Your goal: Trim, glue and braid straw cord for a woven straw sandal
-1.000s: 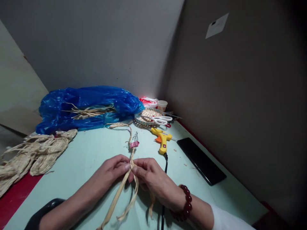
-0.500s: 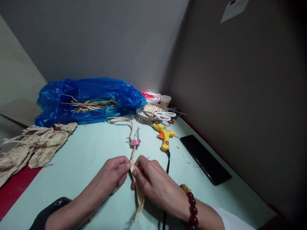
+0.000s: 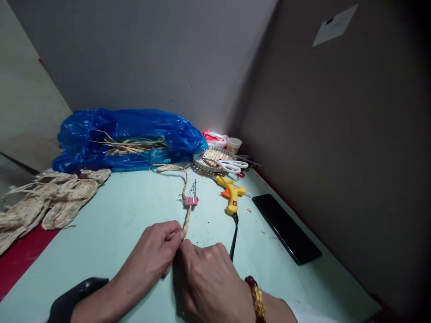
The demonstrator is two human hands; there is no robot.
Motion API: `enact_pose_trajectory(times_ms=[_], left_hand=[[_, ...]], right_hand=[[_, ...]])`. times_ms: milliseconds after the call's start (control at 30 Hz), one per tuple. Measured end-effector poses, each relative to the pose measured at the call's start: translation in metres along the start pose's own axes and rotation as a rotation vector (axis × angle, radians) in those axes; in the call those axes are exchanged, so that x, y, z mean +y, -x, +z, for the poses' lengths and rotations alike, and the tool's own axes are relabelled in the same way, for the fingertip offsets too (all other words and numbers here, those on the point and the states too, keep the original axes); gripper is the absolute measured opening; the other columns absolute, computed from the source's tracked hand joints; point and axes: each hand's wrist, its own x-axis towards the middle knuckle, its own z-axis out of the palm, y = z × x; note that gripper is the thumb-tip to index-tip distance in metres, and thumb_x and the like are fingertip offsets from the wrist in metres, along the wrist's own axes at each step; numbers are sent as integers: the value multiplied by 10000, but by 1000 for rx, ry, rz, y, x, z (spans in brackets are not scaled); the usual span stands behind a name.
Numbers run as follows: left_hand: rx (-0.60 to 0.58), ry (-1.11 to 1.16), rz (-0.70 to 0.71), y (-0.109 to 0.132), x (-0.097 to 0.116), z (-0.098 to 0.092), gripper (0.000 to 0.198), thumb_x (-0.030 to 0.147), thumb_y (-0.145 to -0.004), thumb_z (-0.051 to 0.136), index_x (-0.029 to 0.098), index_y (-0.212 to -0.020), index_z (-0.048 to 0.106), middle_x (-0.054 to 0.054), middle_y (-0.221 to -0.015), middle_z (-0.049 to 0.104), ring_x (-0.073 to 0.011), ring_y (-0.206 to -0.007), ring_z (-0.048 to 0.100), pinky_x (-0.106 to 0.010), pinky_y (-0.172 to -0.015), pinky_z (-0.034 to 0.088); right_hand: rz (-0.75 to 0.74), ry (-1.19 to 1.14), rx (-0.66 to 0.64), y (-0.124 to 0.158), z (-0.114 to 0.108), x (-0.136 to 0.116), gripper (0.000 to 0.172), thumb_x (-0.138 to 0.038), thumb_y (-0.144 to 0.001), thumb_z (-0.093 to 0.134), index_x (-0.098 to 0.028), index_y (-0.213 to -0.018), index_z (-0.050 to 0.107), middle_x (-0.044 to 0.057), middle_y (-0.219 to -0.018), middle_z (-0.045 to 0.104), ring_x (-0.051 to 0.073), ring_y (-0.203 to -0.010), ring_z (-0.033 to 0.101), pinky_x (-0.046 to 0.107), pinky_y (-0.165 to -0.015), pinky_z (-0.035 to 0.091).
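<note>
A braided raffia cord (image 3: 187, 219) runs toward me across the pale green tabletop, caught in a pink binder clip (image 3: 191, 201). My left hand (image 3: 158, 249) pinches the near end of the braid between thumb and forefinger. Right beside it, my right hand (image 3: 210, 278) is closed, knuckles up, around the loose strands at the same spot. The strand tails are hidden under my right hand. Beyond the clip, the finished braid curls back toward a blue plastic bag (image 3: 134, 121) with loose raffia strips (image 3: 134, 144) in its opening.
To the right lie a yellow glue gun (image 3: 232, 193) with a black cord and a black phone (image 3: 286, 228). Behind are a woven basket (image 3: 205, 157), white-handled scissors (image 3: 234, 166) and a paper cup (image 3: 234, 144). Braided raffia pieces (image 3: 70, 202) are heaped at left.
My right hand has turned over, knuckles up, and moved slightly nearer me, covering the strand tails that hung in view before. My left hand keeps its pinch. The view has shifted slightly.
</note>
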Motion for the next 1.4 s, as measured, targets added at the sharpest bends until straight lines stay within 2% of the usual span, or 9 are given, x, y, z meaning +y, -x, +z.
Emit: enact_pose_trajectory(times_ms=[167, 267, 400, 500, 633, 800, 967, 1133, 1400], left_hand=[[-125, 178, -58, 1, 4, -1, 317, 423, -824, 540, 156, -682, 637, -1, -581, 614, -89, -405, 377, -227, -413, 251], [-153, 265, -97, 0, 7, -2, 305, 434, -782, 586, 145, -691, 625, 24, -545, 572, -67, -398, 296, -222, -409, 198], [-164, 340, -122, 0, 4, -5, 246, 392, -736, 638, 150, -707, 604, 26, -574, 580, -90, -471, 394, -218, -465, 255], [-163, 356, -120, 1, 1, -7, 171, 312, -720, 666, 151, -705, 611, 35, -591, 577, -113, -545, 464, -221, -522, 317], [-159, 378, -120, 4, 4, -10, 175, 301, -773, 636, 165, -669, 600, 69, -557, 503, -87, -503, 393, -208, -497, 272], [-249, 482, -122, 8, 6, -12, 136, 296, -820, 592, 175, -758, 597, 23, -633, 603, -127, -581, 525, -225, -569, 356], [-209, 215, 19, 9, 0, -12, 195, 314, -876, 508, 186, -740, 564, 31, -697, 558, -141, -667, 497, -251, -631, 371], [-164, 93, -21, 14, 4, -11, 160, 390, -902, 465, 251, -978, 446, 66, -672, 600, -150, -611, 507, -254, -576, 364], [-6, -509, 178, 26, 5, -21, 334, 368, -968, 298, 233, -768, 529, 24, -683, 609, -172, -633, 580, -295, -626, 394]], right_hand=[[-231, 112, 30, -3, 4, -3, 191, -103, -790, 491, -111, -959, 580, 85, -786, 663, 226, -553, 602, 328, -349, 160], [-258, 52, 57, -1, 8, 1, 217, -139, -771, 528, -114, -982, 572, 64, -805, 668, 229, -591, 619, 332, -361, 249], [-335, 67, 81, 3, 8, 4, 158, -118, -807, 509, -96, -933, 600, 87, -813, 676, 231, -610, 618, 330, -421, 352], [-222, -218, 172, 4, -4, 8, 180, -244, -912, 496, -136, -860, 630, 65, -778, 682, 201, -658, 625, 303, -558, 439], [188, -739, 391, -2, -17, 26, 178, -324, -950, 511, -188, -920, 622, 28, -847, 684, 157, -788, 623, 252, -711, 450], [120, -1140, 66, -13, -2, 40, 189, -359, -957, 491, -191, -897, 553, 8, -770, 665, 137, -675, 606, 233, -619, 436], [133, -1080, 73, -14, 1, 40, 181, -246, -941, 487, -179, -803, 583, -19, -731, 571, 101, -620, 465, 225, -592, 358], [183, -1045, 120, -15, 0, 40, 281, -251, -925, 498, -176, -655, 524, -41, -611, 495, 96, -580, 396, 224, -549, 301], [255, -1053, 203, -16, 4, 32, 292, -286, -905, 504, -164, -651, 577, -16, -575, 577, 97, -529, 429, 219, -526, 319]])
